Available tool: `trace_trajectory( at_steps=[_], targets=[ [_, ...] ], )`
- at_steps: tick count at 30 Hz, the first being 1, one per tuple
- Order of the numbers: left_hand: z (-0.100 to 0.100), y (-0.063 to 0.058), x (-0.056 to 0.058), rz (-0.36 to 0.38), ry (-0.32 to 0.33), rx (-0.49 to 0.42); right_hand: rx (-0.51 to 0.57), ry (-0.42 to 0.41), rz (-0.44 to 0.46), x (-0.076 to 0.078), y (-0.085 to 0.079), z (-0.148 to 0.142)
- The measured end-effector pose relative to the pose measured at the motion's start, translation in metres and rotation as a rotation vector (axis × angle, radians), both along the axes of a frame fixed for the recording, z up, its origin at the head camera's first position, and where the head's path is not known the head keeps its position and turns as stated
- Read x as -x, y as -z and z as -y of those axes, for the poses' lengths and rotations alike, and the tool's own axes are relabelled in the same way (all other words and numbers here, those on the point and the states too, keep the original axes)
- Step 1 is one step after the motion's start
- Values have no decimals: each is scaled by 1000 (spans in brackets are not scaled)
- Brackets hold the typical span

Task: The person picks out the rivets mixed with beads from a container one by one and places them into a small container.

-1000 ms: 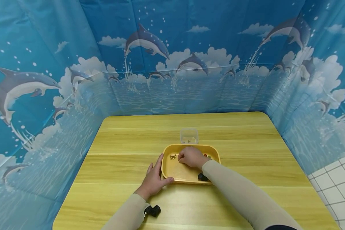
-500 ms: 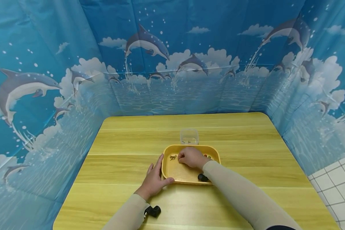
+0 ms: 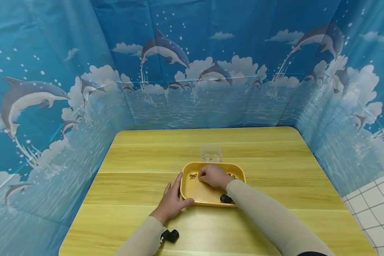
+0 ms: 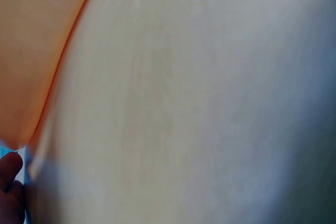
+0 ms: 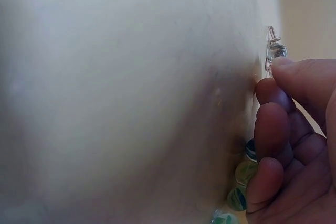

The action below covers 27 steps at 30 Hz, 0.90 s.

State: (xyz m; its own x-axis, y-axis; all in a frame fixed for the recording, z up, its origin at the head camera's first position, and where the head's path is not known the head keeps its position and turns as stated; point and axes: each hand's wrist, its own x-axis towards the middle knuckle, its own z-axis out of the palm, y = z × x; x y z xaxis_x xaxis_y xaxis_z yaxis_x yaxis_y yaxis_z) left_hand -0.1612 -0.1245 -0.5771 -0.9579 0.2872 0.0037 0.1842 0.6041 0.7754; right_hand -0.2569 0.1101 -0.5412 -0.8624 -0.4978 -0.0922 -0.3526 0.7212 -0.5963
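Note:
My left hand (image 3: 171, 203) rests against the left front corner of a yellow tray (image 3: 195, 202), thumb at the front rim and straight fingers along the left side. In the left wrist view, its fingertips (image 4: 9, 169) sit by the tray's corner (image 4: 37, 51). Over the tray, my right hand (image 3: 212, 175) has curled fingers. Its thumb and index finger pinch at a small shiny metal piece (image 5: 275, 51), partly covered by the thumb. Just left of the fingertips is a little heap of gold-coloured metal pieces (image 3: 193, 176). Several glass marbles (image 5: 245, 172) lie behind the right fingers.
Touching or very near the tray's far side stands a clear plastic box (image 3: 211, 153) with a few tiny pieces inside. A black wrist device (image 3: 225, 198) on the right arm hangs over the tray's front. The wooden table (image 3: 131, 185) meets a dolphin-printed curtain (image 3: 192, 103).
Both hands keep nearly the same place. The whole head view has shifted very slightly downward.

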Motion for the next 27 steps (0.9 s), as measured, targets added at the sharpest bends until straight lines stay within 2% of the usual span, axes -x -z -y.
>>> trace_trajectory(
  at_steps=[8, 17, 27],
  targets=[
    [1, 1, 1, -4, 0, 8, 11, -20, -32, 2, 4, 0],
    [3, 1, 3, -35, 36, -3, 3, 3, -22, -1, 3, 3],
    [4, -2, 0, -27, 51, -31, 47, 2, 9, -4, 0, 4]
  ],
)
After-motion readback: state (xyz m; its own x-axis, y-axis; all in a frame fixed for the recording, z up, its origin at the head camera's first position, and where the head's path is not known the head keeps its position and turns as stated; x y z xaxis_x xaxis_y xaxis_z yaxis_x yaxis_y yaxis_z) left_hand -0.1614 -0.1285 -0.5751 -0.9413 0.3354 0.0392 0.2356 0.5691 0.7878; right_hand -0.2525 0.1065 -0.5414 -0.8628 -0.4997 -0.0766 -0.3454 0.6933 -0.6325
